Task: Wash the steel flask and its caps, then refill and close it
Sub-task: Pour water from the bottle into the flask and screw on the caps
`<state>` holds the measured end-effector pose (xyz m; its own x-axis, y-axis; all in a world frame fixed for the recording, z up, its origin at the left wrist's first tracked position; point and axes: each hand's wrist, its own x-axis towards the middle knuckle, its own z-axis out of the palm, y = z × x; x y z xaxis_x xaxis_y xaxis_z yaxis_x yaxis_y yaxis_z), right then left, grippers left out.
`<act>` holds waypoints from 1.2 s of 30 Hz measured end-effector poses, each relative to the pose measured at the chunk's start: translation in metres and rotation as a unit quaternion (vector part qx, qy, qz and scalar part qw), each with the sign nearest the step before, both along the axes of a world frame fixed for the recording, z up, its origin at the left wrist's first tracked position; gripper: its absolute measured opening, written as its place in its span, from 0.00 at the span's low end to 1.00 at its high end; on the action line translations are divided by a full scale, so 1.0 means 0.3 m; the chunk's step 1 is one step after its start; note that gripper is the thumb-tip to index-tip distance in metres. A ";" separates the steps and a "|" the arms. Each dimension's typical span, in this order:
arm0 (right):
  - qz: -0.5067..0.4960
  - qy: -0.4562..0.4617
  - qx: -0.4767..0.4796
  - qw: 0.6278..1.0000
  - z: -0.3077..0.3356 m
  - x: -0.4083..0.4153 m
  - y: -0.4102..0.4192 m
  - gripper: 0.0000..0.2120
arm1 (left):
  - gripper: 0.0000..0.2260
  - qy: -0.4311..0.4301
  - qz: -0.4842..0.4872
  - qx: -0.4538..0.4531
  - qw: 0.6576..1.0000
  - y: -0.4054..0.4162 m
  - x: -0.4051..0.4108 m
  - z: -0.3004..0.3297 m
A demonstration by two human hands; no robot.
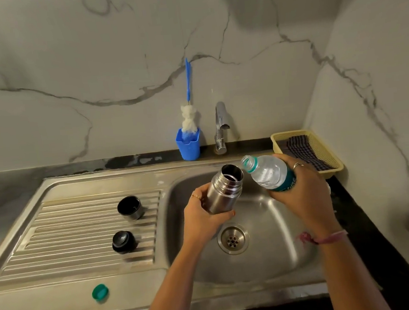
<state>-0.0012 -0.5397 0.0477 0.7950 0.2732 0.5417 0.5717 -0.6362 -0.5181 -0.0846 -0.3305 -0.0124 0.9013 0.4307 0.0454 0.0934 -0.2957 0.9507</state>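
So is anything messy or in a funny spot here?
Nothing is spilled or broken. The green bottle cap lies alone on the sink's front edge, away from the two flask caps on the ridged drainboard.

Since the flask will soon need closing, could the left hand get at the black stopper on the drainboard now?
Probably not yet: the left hand grips the flask; otherwise the stopper lies unobstructed.
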 end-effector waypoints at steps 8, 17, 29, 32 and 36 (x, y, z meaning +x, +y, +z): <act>-0.025 -0.067 -0.080 0.994 0.027 0.035 -0.004 0.34 | 0.35 -0.001 0.011 -0.002 1.000 -0.013 0.011 -0.015; -0.040 -0.078 -0.127 0.988 0.027 0.061 -0.027 0.37 | 0.34 -0.002 0.016 -0.005 1.000 -0.023 0.007 -0.028; -0.058 -0.116 -0.145 0.981 0.053 0.050 -0.045 0.37 | 0.35 0.008 0.025 -0.012 1.000 -0.037 -0.006 -0.036; -0.060 -0.119 -0.147 0.980 0.058 0.046 -0.042 0.38 | 0.35 0.011 0.027 -0.012 1.000 -0.043 -0.008 -0.035; -0.065 -0.122 -0.153 0.979 0.060 0.042 -0.041 0.38 | 0.34 0.014 0.029 -0.017 0.999 -0.049 -0.011 -0.036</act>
